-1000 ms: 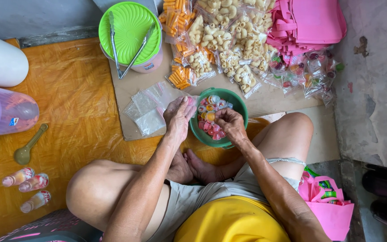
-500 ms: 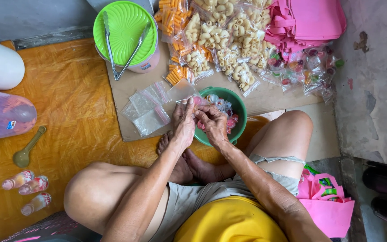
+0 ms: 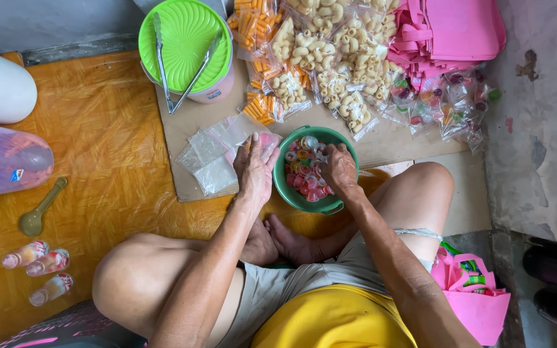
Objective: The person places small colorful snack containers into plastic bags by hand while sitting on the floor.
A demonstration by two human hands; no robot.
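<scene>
Left hand (image 3: 256, 169) is pinching a small clear bag (image 3: 267, 143) beside the green bowl (image 3: 291, 193). Right hand (image 3: 341, 171), fingers curled, is digging among wrapped candies (image 3: 304, 171); grip unclear. Candies risk missing the slack bag mouth.

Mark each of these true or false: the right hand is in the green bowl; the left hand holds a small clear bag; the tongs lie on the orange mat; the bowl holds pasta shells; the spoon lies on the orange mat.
1. The right hand is in the green bowl. True.
2. The left hand holds a small clear bag. True.
3. The tongs lie on the orange mat. False: they rest on the green lid of a container.
4. The bowl holds pasta shells. False: it holds small colourful sweets.
5. The spoon lies on the orange mat. True.
</scene>
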